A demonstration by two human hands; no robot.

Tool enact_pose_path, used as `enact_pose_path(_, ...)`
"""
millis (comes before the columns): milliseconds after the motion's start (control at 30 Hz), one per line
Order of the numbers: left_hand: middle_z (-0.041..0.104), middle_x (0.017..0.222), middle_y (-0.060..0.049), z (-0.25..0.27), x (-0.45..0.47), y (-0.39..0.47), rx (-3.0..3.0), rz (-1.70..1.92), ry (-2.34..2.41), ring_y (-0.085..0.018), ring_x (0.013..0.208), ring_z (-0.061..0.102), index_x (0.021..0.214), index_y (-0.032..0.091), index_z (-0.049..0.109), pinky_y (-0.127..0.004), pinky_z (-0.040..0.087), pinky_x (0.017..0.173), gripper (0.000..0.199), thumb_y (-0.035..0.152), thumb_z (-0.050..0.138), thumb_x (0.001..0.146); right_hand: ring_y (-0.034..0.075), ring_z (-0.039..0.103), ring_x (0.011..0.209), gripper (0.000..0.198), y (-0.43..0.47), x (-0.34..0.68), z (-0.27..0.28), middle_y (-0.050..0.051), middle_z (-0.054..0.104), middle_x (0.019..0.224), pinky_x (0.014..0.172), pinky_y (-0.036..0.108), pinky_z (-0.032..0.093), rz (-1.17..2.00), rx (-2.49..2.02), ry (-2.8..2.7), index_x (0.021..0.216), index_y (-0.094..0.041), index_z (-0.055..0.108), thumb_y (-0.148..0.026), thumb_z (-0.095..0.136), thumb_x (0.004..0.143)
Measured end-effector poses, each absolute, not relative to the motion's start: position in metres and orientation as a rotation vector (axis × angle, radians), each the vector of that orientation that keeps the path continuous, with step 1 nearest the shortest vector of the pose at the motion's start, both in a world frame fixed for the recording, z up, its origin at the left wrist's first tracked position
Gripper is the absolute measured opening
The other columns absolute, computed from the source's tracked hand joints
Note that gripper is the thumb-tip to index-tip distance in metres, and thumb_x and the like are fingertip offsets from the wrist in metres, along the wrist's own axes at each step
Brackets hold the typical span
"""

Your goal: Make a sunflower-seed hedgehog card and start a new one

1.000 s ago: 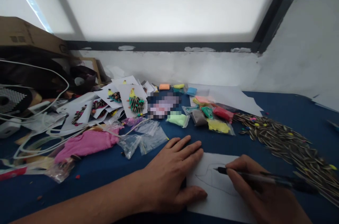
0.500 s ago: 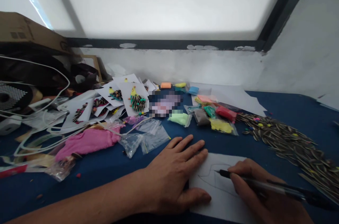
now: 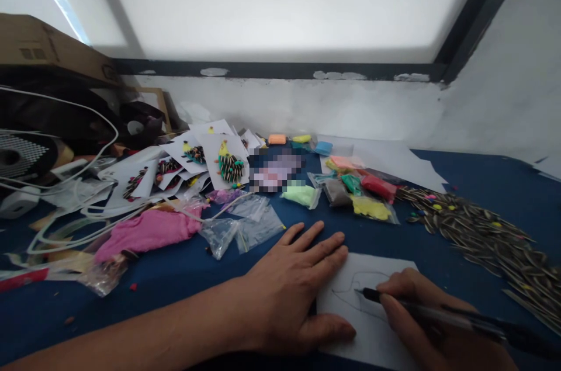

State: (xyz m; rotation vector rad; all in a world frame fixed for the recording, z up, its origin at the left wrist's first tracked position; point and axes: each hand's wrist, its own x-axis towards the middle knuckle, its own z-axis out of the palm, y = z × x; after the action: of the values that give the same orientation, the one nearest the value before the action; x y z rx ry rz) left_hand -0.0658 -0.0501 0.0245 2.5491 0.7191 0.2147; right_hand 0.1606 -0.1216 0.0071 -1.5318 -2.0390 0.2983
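Note:
A sheet of white paper point(image 3: 346, 339) with a thin pen outline on it lies on the blue table close to me. My left hand point(image 3: 293, 289) rests flat with fingers spread, its thumb and fingertips over the paper's left edge. My right hand point(image 3: 425, 312) grips a black and clear pen point(image 3: 442, 314), its thumb and forefinger pinched near the tip. The pen's tip touches or hovers just over the drawn lines; I cannot tell which. Part of the paper's right side is hidden under the right hand.
Sunflower seeds point(image 3: 486, 236) are heaped at right. Bags of coloured clay, including a pale green one point(image 3: 300, 194), lie beyond my hands. Pink clay point(image 3: 149, 232), clear bags point(image 3: 252, 225) and white cables point(image 3: 52, 236) are at left, near paper cards point(image 3: 210, 166) bearing seed figures.
The pen tip has shifted slightly down within the drawing, with a short line there. The whole view has moved a little; my left hand keeps its place on the paper.

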Motion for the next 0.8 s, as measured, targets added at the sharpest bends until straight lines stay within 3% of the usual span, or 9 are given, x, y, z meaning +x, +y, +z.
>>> enact_pose_path(800,0.017,0.159,-0.006,0.0173,-0.0647,-0.0462,2.541,0.224,0.704,-0.033,0.148,0.007,0.152,0.017,0.028,-0.054,0.005,0.12,0.083,0.068,0.044,0.088,0.014,0.068,0.055,0.021,-0.1194,0.1571,0.0082,-0.004,0.07,0.063,0.044,0.018,0.051,0.378,-1.567,-2.001,0.074,-0.029,0.063,-0.036,0.05,0.089)
